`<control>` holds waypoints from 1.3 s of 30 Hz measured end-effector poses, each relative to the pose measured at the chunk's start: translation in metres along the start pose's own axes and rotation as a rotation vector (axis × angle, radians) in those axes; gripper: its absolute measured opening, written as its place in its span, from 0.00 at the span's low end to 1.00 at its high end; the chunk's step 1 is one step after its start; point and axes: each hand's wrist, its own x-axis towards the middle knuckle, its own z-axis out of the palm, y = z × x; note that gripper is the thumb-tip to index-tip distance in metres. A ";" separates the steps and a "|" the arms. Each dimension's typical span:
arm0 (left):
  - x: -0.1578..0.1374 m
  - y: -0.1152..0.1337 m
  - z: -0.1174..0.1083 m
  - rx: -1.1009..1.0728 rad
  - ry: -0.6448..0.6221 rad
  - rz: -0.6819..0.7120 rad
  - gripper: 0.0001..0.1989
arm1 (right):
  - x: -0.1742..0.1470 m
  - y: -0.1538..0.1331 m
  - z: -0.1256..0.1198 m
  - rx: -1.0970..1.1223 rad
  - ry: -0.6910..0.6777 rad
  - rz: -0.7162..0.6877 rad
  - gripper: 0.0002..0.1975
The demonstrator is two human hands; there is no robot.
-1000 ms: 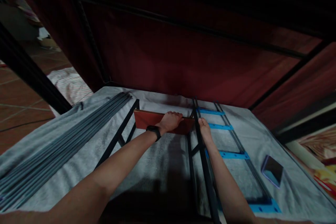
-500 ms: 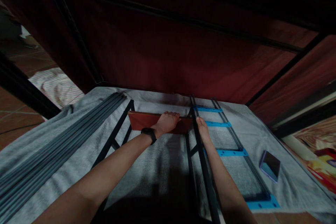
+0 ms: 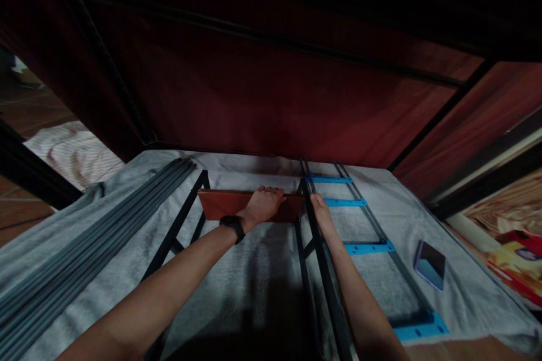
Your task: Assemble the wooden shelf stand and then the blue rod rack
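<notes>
My left hand [image 3: 263, 204], with a dark band at its wrist, is laid over the upper edge of a reddish-brown board [image 3: 215, 206]; its fingers curl over the top. That board spans the far end of a dark metal frame [image 3: 175, 231], between its two sides. My right hand [image 3: 322, 213] grips the frame's right side rail near the far end; its fingertips are partly hidden behind the rail. Just right of that hand lies a ladder-like rack of thin dark rods with blue crosspieces [image 3: 368, 248].
A bundle of grey rods [image 3: 110, 237] lies to the left on the grey cloth [image 3: 381, 203]. A phone [image 3: 430, 265] rests at the right, near a red and yellow package [image 3: 519, 262]. A dark red panel [image 3: 271, 101] rises behind the frame.
The view has shifted slightly, so everything sits a little further left and, at the far end, lower. Both hands keep their places on the board and the rail.
</notes>
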 end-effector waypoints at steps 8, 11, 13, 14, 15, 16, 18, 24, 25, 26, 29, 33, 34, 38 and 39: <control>0.000 -0.004 -0.003 -0.024 -0.025 0.020 0.13 | 0.000 -0.008 0.002 0.037 -0.029 -0.061 0.18; -0.001 -0.007 -0.004 -0.045 -0.042 0.054 0.13 | 0.000 -0.012 0.001 0.043 -0.046 -0.083 0.19; -0.003 -0.009 -0.007 -0.067 -0.050 0.083 0.15 | -0.001 -0.014 0.000 0.043 -0.057 -0.089 0.20; -0.004 -0.012 -0.010 -0.090 -0.048 0.101 0.17 | -0.001 -0.015 0.000 0.043 -0.062 -0.091 0.20; -0.005 -0.015 -0.014 -0.120 -0.038 0.117 0.19 | -0.002 -0.016 0.000 0.041 -0.064 -0.092 0.21; -0.007 -0.020 -0.019 -0.154 -0.020 0.132 0.21 | -0.002 -0.017 0.000 0.040 -0.065 -0.093 0.21; -0.014 -0.036 -0.034 -0.210 0.045 0.131 0.22 | -0.003 -0.018 0.000 0.037 -0.058 -0.093 0.22; -0.065 -0.118 -0.083 -0.223 0.173 -0.104 0.25 | -0.005 -0.024 0.001 0.032 -0.039 -0.072 0.22; -0.077 -0.131 -0.086 -0.230 0.162 -0.138 0.27 | -0.005 -0.025 0.000 0.031 -0.040 -0.067 0.22; -0.088 -0.141 -0.086 -0.234 0.150 -0.165 0.28 | -0.005 -0.026 0.000 0.031 -0.042 -0.063 0.22; -0.115 -0.157 -0.074 -0.241 0.082 -0.195 0.29 | -0.006 -0.028 -0.001 0.029 -0.052 -0.050 0.21; -0.126 -0.157 -0.051 -0.221 0.020 -0.201 0.28 | -0.006 -0.028 -0.002 0.021 -0.054 -0.034 0.19; -0.124 -0.156 -0.047 -0.217 0.022 -0.200 0.28 | -0.006 -0.028 -0.002 0.018 -0.054 -0.031 0.19; -0.114 -0.156 -0.039 -0.264 0.009 -0.218 0.25 | -0.004 -0.027 -0.004 -0.001 -0.052 -0.024 0.18; -0.111 -0.156 -0.039 -0.276 -0.003 -0.234 0.24 | -0.004 -0.027 -0.004 -0.006 -0.054 -0.025 0.19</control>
